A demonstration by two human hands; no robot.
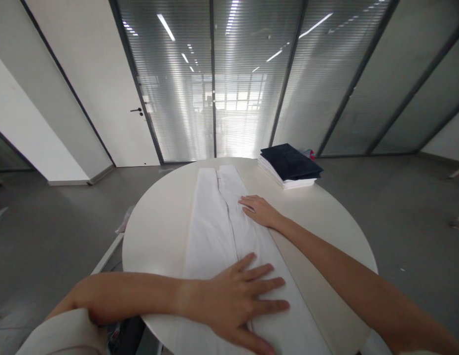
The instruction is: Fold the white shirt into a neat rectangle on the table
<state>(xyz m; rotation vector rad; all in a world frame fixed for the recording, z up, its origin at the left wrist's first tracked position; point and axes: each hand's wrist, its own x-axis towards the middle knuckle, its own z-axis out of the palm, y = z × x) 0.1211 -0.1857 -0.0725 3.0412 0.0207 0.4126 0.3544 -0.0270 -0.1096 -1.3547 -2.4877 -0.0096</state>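
A long white cloth (210,222), folded so that two edges meet along a line down its middle, stretches from the near edge of the round table towards its far side. My left hand (247,298) lies flat on the near part of the cloth, its fingers spread and pointing right. Farther along, my right hand (261,209) rests on the cloth's right half near its edge, palm down with the fingers stretched out to the left. Neither hand grips anything. The cloth's nearest end runs out of view at the bottom.
A stack of folded white cloth (292,184) with dark navy folded fabric (290,162) on top sits at the back right of the white round table (155,231). Something small and red (309,154) shows behind it. Glass partitions and a white door (114,98) stand beyond.
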